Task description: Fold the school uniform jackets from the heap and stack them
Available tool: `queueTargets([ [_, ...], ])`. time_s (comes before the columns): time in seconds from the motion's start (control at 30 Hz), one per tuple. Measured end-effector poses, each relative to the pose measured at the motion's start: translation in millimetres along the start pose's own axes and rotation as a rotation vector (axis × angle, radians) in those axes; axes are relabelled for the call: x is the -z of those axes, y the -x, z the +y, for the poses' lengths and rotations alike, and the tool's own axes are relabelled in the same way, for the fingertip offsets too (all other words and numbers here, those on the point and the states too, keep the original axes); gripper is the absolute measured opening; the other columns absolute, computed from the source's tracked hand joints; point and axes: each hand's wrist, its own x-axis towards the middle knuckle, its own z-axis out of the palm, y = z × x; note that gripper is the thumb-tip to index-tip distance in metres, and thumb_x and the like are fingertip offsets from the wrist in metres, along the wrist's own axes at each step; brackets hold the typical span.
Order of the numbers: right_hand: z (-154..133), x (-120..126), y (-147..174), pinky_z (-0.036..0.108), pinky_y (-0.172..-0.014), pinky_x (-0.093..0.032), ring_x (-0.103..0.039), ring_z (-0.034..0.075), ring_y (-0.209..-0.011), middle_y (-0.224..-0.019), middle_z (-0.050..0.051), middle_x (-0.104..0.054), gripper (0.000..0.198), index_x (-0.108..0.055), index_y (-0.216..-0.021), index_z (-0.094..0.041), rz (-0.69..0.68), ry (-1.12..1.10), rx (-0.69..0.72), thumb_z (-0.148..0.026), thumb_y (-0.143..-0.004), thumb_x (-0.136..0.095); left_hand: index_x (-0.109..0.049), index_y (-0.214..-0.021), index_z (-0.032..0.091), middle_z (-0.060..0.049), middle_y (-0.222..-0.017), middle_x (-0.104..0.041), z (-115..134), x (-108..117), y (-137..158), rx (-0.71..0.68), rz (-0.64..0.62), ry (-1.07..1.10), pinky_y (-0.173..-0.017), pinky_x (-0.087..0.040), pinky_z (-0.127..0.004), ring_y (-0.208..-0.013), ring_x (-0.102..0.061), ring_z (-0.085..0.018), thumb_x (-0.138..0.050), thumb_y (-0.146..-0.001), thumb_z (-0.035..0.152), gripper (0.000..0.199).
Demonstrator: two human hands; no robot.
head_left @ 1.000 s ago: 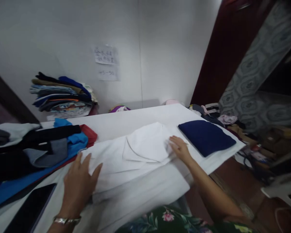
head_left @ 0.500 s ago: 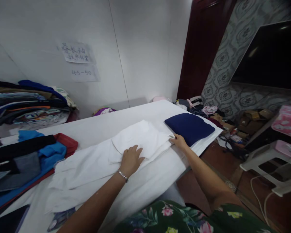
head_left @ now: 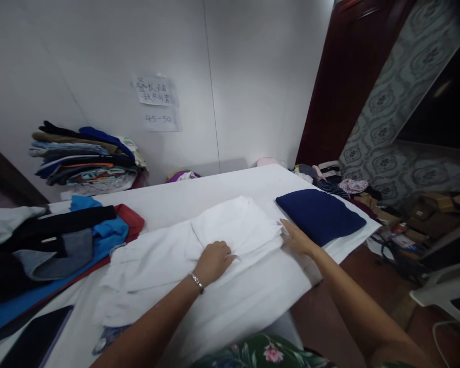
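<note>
A long white garment [head_left: 157, 255], possibly a long-sleeved top, lies partly folded across the white-covered table. Near its middle, my left hand [head_left: 213, 261], wearing a silver bracelet, presses down with its fingers drawn together, and a small ridge of cloth rises by the thumb. My right hand [head_left: 297, 239] is at the garment's right end, its fingers closed about the cloth edge; the fingertips are slightly blurred. Just beyond that hand lies a folded navy blue garment [head_left: 320, 214] on a white cloth [head_left: 341, 250] at the table's right end.
Black, blue and red clothes [head_left: 72, 245] are heaped on the left, with a dark flat tablet-like object [head_left: 34, 337] nearer me. A stack of folded clothes [head_left: 88, 156] stands against the wall. Boxes [head_left: 433, 209] and a plastic stool [head_left: 444, 291] are at the right.
The view has turned left, so everything appears farther right. My left hand's spread fingers have drawn together on the white cloth. My right hand stays at the garment's end.
</note>
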Motion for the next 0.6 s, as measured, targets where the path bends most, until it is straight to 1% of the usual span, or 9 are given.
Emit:
queueTargets([
  [0.07, -4, 4, -6, 0.041, -0.108, -0.031, -0.033, 0.024, -0.134, -0.148, 0.008, -0.034, 0.068, -0.034, -0.142, -0.022, 0.019, -0.193, 0.008, -0.029, -0.078, -0.056, -0.064, -0.082, 0.019, -0.004, -0.087, -0.066, -7, 11, -7, 0.052, 0.036, 0.092, -0.076, -0.043, -0.031, -0.084, -0.058, -0.018, -0.039, -0.091, 0.043, 0.035],
  [0.13, -9, 7, -17, 0.04, -0.111, -0.027, -0.028, 0.023, -0.137, -0.15, 0.004, -0.03, 0.066, -0.033, -0.143, -0.025, 0.079, -0.289, 0.02, -0.041, -0.082, -0.054, -0.064, -0.087, 0.019, -0.005, -0.092, -0.066, -19, 22, -16, 0.112, 0.126, 0.084, -0.081, -0.043, -0.031, -0.089, -0.058, -0.019, -0.038, -0.091, 0.043, 0.035],
  [0.2, -10, 7, -31, 0.04, -0.114, -0.02, -0.024, 0.022, -0.139, -0.15, 0.004, -0.031, 0.063, -0.038, -0.14, -0.025, 0.141, -0.251, 0.006, -0.049, -0.084, -0.051, -0.063, -0.097, 0.018, -0.008, -0.106, -0.064, -36, 31, -25, 0.193, 0.209, -0.004, -0.089, -0.041, -0.034, -0.101, -0.056, -0.022, -0.041, -0.09, 0.041, 0.033],
  [0.23, -8, 6, -37, 0.04, -0.114, -0.018, -0.023, 0.022, -0.139, -0.149, 0.005, -0.032, 0.062, -0.04, -0.14, -0.023, 0.154, -0.2, -0.025, -0.052, -0.085, -0.048, -0.062, -0.104, 0.017, -0.01, -0.115, -0.061, -45, 34, -28, 0.254, 0.226, -0.051, -0.091, -0.041, -0.035, -0.108, -0.053, -0.024, -0.042, -0.089, 0.04, 0.033],
  [0.3, -3, -2, -45, 0.04, -0.114, -0.019, -0.023, 0.022, -0.139, -0.148, 0.006, -0.033, 0.059, -0.04, -0.14, -0.022, 0.114, -0.07, -0.109, -0.052, -0.089, -0.041, -0.058, -0.113, 0.016, -0.013, -0.13, -0.052, -64, 37, -33, 0.388, 0.214, -0.121, -0.093, -0.04, -0.039, -0.118, -0.047, -0.028, -0.042, -0.088, 0.039, 0.038],
  [0.37, 1, -16, -47, 0.042, -0.113, -0.021, -0.026, 0.022, -0.138, -0.148, 0.007, -0.034, 0.055, -0.039, -0.141, -0.022, 0.027, 0.033, -0.16, -0.047, -0.092, -0.036, -0.054, -0.118, 0.015, -0.016, -0.134, -0.048, -79, 37, -35, 0.494, 0.171, -0.141, -0.091, -0.041, -0.041, -0.121, -0.044, -0.03, -0.039, -0.088, 0.041, 0.043],
  [0.43, 2, -32, -44, 0.046, -0.113, -0.018, -0.025, 0.023, -0.138, -0.147, 0.007, -0.034, 0.052, -0.037, -0.141, -0.023, -0.034, 0.1, -0.153, -0.042, -0.093, -0.035, -0.052, -0.12, 0.015, -0.016, -0.132, -0.049, -90, 37, -37, 0.568, 0.128, -0.108, -0.091, -0.041, -0.043, -0.12, -0.045, -0.03, -0.035, -0.088, 0.043, 0.045],
  [0.5, 1, -43, -40, 0.049, -0.113, -0.013, -0.021, 0.024, -0.14, -0.148, 0.008, -0.034, 0.052, -0.035, -0.142, -0.022, -0.044, 0.14, -0.137, -0.039, -0.093, -0.036, -0.05, -0.12, 0.015, -0.016, -0.126, -0.054, -97, 35, -42, 0.631, 0.086, -0.047, -0.09, -0.041, -0.045, -0.117, -0.049, -0.03, -0.032, -0.089, 0.045, 0.047],
  [0.6, 0, -45, -38, 0.047, -0.113, -0.012, -0.02, 0.024, -0.14, -0.148, 0.008, -0.034, 0.054, -0.036, -0.142, -0.02, -0.063, 0.125, -0.163, -0.039, -0.092, -0.038, -0.051, -0.119, 0.015, -0.016, -0.12, -0.06, -101, 31, -50, 0.673, 0.047, 0.015, -0.088, -0.042, -0.046, -0.111, -0.054, -0.032, -0.032, -0.087, 0.049, 0.05],
])
